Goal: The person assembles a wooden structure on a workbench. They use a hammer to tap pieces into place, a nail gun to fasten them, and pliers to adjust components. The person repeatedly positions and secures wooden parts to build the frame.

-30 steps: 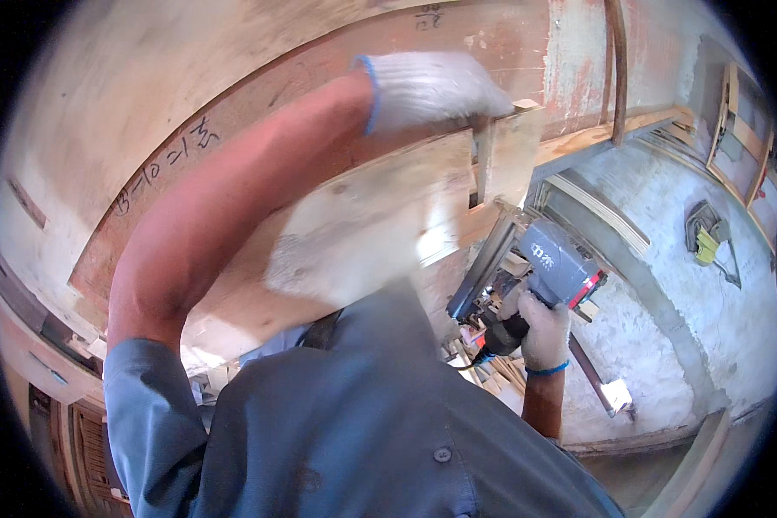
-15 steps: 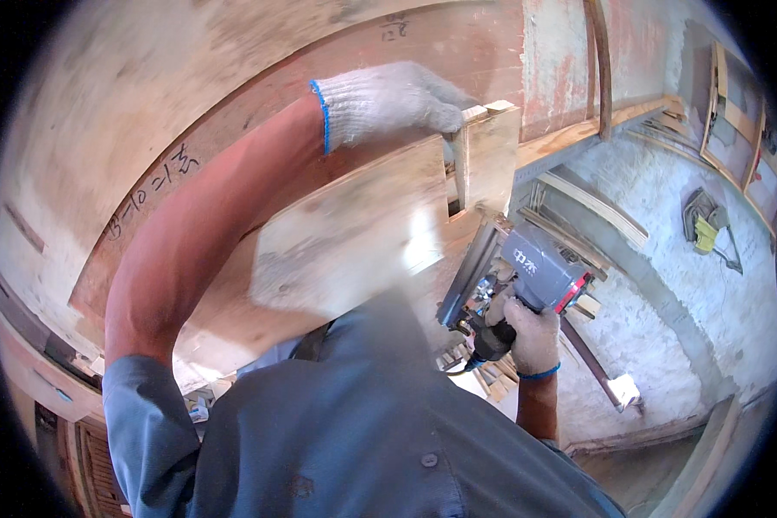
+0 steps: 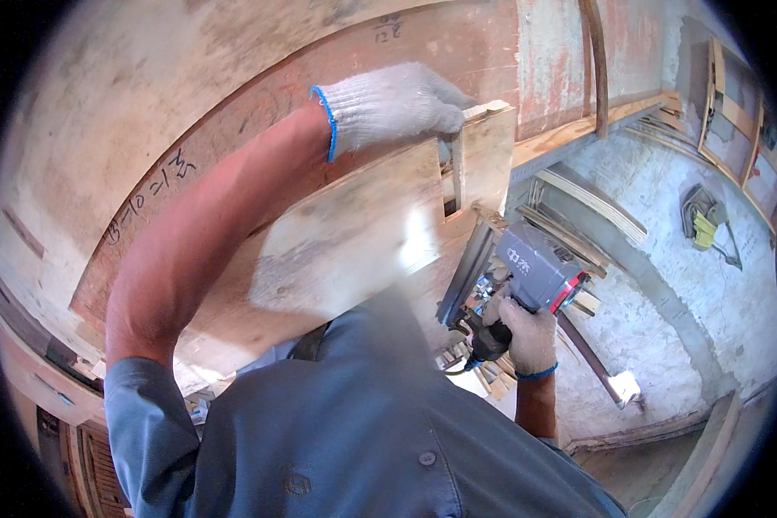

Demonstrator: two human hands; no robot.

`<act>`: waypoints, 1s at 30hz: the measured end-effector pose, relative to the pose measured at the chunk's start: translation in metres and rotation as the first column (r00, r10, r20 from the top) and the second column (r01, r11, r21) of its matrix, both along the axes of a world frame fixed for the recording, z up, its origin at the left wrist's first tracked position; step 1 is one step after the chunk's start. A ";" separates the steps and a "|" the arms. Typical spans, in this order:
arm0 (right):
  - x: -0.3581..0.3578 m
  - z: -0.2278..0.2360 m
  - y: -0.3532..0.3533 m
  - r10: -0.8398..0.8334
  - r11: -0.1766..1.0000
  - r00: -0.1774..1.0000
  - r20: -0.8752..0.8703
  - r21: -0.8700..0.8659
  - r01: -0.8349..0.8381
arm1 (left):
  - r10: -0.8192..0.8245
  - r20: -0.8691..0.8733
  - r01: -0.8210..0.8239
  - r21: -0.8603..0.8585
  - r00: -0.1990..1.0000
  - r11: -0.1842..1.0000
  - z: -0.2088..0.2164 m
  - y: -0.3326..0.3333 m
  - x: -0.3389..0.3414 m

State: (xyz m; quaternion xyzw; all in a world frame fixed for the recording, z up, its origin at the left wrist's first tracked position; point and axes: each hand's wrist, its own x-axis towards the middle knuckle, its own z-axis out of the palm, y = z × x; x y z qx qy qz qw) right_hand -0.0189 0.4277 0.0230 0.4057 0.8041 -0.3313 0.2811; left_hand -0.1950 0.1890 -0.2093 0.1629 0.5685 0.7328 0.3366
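Note:
My left hand point(image 3: 393, 102), in a white knitted glove with a blue cuff, reaches over the far edge of a pale plywood board point(image 3: 345, 229). Its fingers close on a narrow wooden strip point(image 3: 459, 164) standing by the gap near the board's right end, though their tips are partly hidden. In my right hand point(image 3: 531, 332), also gloved, is a grey nail gun point(image 3: 535, 268) with a red band. I grip it by the handle. The gun's nose meets the wood just below the slot at the board's right end.
Under the board lies a reddish-brown sheet point(image 3: 259, 112) with handwritten marks. Thin wooden strips point(image 3: 591, 203) lie to the right. A dark and yellow-green item point(image 3: 704, 220) is on the pale floor farther right, near wooden frames point(image 3: 734, 112).

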 end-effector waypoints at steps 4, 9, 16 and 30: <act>0.003 0.000 0.004 0.050 0.998 0.999 0.003 0.042 -0.050 | 0.011 0.036 -0.011 0.014 0.999 1.000 0.005 -0.004 0.001; -0.001 0.003 -0.005 0.060 0.995 0.998 0.008 0.074 -0.060 | 0.034 0.108 -0.046 0.108 0.994 0.993 0.001 0.000 0.005; 0.002 -0.001 0.004 0.052 0.998 0.998 0.020 0.042 -0.053 | -0.037 0.015 0.037 0.031 0.999 0.999 -0.001 -0.005 0.001; 0.001 -0.002 0.004 -0.029 0.999 0.999 -0.023 -0.021 0.029 | -0.104 -0.155 0.075 -0.182 0.982 0.980 0.007 -0.006 -0.006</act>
